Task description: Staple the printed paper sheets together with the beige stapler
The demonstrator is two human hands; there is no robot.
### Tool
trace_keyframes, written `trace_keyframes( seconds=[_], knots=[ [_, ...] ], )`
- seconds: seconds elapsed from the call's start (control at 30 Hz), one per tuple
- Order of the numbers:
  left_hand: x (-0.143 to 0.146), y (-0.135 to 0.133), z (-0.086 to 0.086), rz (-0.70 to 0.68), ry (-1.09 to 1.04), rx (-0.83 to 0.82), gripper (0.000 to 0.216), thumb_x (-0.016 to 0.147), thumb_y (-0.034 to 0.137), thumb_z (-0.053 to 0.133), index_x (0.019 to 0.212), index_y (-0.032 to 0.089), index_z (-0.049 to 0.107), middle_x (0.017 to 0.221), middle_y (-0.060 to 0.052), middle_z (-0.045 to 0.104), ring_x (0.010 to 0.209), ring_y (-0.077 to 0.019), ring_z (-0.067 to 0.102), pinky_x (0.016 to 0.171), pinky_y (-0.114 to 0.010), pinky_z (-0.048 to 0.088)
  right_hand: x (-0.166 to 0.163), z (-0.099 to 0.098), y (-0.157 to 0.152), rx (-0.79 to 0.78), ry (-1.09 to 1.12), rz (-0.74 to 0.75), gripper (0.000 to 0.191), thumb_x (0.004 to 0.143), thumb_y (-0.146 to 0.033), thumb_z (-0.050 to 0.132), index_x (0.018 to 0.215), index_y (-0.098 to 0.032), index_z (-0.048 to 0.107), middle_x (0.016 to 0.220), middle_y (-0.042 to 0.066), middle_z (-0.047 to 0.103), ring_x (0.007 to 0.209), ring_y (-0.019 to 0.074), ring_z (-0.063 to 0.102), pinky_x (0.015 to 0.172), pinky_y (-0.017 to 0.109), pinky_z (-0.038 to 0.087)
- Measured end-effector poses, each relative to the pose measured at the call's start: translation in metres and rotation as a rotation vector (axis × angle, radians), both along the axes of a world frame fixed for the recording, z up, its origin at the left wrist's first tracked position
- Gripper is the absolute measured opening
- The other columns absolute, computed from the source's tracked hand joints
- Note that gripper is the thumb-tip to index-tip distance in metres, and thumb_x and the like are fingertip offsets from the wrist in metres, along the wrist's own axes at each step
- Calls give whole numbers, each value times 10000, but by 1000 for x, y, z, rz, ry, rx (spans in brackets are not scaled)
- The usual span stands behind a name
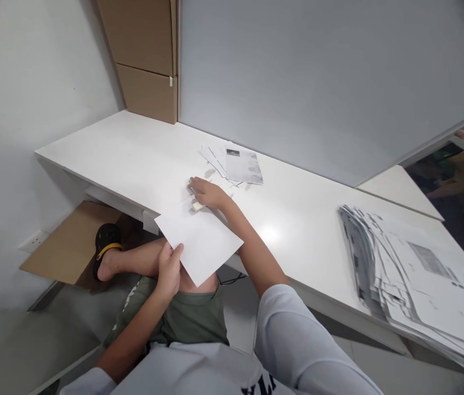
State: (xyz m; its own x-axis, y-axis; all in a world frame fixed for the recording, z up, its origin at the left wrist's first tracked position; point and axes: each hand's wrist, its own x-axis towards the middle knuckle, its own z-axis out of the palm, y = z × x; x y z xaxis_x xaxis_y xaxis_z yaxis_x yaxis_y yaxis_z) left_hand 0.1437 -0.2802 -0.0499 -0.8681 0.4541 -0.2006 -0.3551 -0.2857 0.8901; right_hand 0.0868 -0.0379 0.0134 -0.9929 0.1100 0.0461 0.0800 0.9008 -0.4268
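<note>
A blank white sheet of paper [199, 241] is pinched at its lower left edge by my left hand [170, 270], thumb on top. The sheet is held over my lap and the table's front edge. My right hand [207, 193] is low over the tabletop beyond the sheet, palm down, fingers apart and slightly bent. Close under its palm side lies a small cream-coloured block [197, 206], partly hidden; its kind is unclear. Just past the fingers, several printed sheets [243, 165] lie loosely fanned out, with grey smudges or scraps beside them.
A thick, uneven stack of printed papers [425, 269] covers the right end of the white table [104, 145]. Cardboard boxes [150, 93] stand at the back left against a grey panel [298, 82]. Below the table is a flat cardboard piece [61, 247] beside my clog-clad foot [107, 249].
</note>
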Motion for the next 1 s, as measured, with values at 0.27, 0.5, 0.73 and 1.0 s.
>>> trace_keyframes(
  seconds=[0.27, 0.5, 0.73, 1.0],
  knots=[
    [1, -7, -3, -102, 97, -68, 436, 791, 380, 677, 1162, 157, 627, 1185, -102, 688, 1085, -258, 632, 920, -352, 496, -4, -7, 9, 59, 69, 53, 490, 863, -163, 467, 1338, -137, 586, 1511, 59, 425, 1436, 212, 338, 1202, 383, 274],
    [10, -7, -11, -21, 76, -85, 436, 787, 452, 675, 1095, 145, 650, 1130, -106, 701, 1063, -256, 633, 929, -348, 484, -1, -6, 6, 85, 100, 41, 527, 828, -126, 460, 1337, -169, 591, 1493, 29, 451, 1413, 202, 377, 1190, 382, 302],
    [13, -8, -22, 53, 60, -102, 397, 795, 485, 668, 1023, 160, 681, 1042, -83, 716, 978, -240, 637, 866, -330, 491, 0, -8, 4, 136, 93, 26, 549, 800, -96, 454, 1326, -160, 601, 1477, 40, 474, 1398, 210, 399, 1189, 378, 301],
    [10, -7, -27, 33, 28, -103, 397, 796, 504, 664, 976, 151, 687, 957, -71, 717, 911, -227, 629, 801, -312, 498, 3, -5, -1, 98, 148, 68, 585, 772, -68, 367, 1275, -203, 633, 1439, -6, 520, 1364, 175, 441, 1153, 376, 343]
  ],
)
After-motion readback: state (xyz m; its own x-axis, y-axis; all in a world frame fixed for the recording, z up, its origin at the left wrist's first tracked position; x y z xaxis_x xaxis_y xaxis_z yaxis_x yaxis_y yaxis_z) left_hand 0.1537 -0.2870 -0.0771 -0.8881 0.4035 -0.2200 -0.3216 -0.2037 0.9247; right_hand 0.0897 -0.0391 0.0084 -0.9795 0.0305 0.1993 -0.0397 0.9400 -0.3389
